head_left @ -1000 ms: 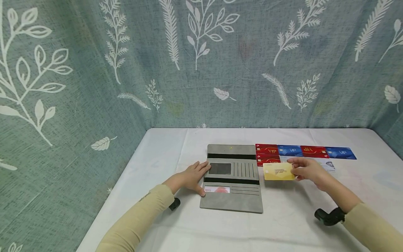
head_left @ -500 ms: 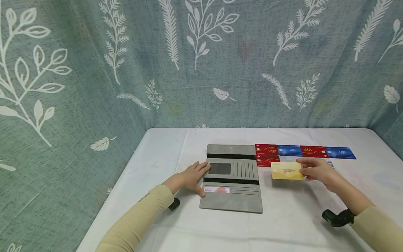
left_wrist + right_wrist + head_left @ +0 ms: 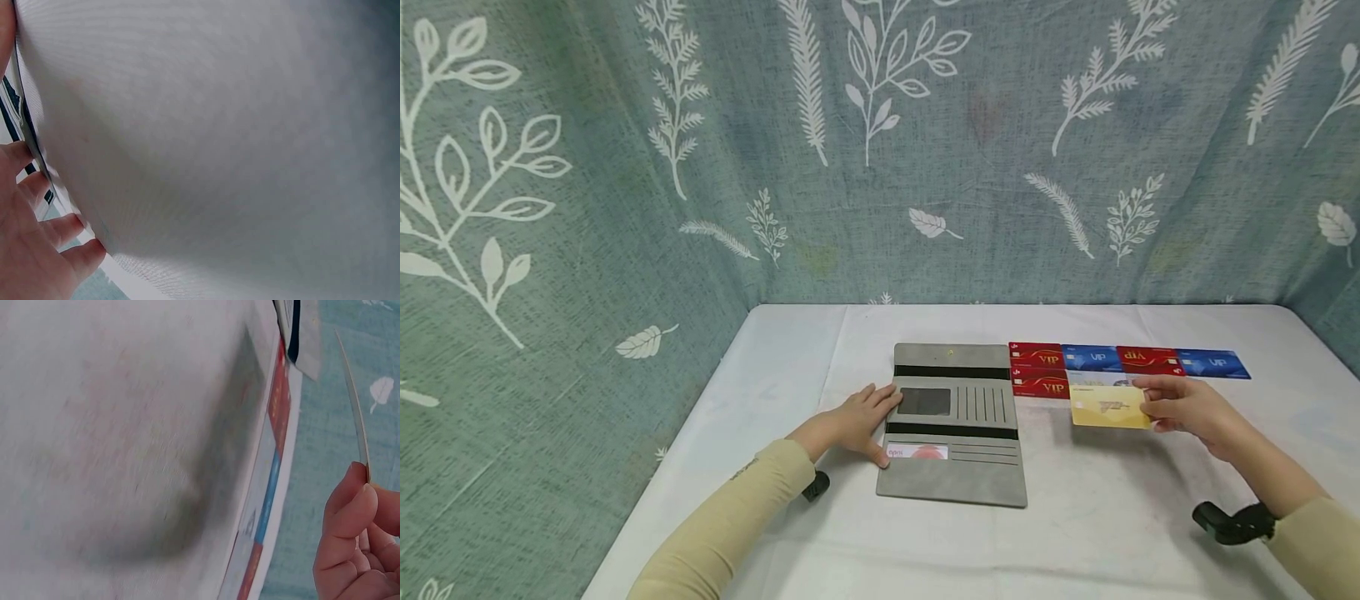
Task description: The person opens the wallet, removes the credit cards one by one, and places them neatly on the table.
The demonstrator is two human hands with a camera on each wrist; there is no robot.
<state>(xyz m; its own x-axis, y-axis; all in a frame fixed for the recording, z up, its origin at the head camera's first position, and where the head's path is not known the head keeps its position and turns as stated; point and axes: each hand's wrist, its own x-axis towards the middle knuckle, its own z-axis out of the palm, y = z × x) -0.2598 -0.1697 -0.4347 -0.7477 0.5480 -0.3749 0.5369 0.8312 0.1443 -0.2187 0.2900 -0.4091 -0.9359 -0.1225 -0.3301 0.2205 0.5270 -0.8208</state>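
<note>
My right hand (image 3: 1197, 414) pinches a yellow card (image 3: 1111, 407) by its right edge, holding it above the table in front of the laid-out cards. In the right wrist view the yellow card (image 3: 355, 403) shows edge-on between thumb and fingers. An opened grey wallet (image 3: 955, 492) lies flat at the middle of the table, with black bands, slits and a dark window. One pinkish-white card (image 3: 917, 451) sits in its lower left pocket. My left hand (image 3: 852, 423) rests on the wallet's left edge, fingers spread; the left wrist view shows its fingertips at that edge.
Right of the wallet, red VIP cards (image 3: 1040, 383) and blue VIP cards (image 3: 1091, 357) lie in two rows. A pale card (image 3: 1093, 378) in the nearer row is partly covered by the yellow one. A patterned curtain (image 3: 970, 167) hangs behind the white table (image 3: 880, 550).
The right hand has moved to the right with the yellow card, away from the wallet. The left hand and the wallet have stayed in place.
</note>
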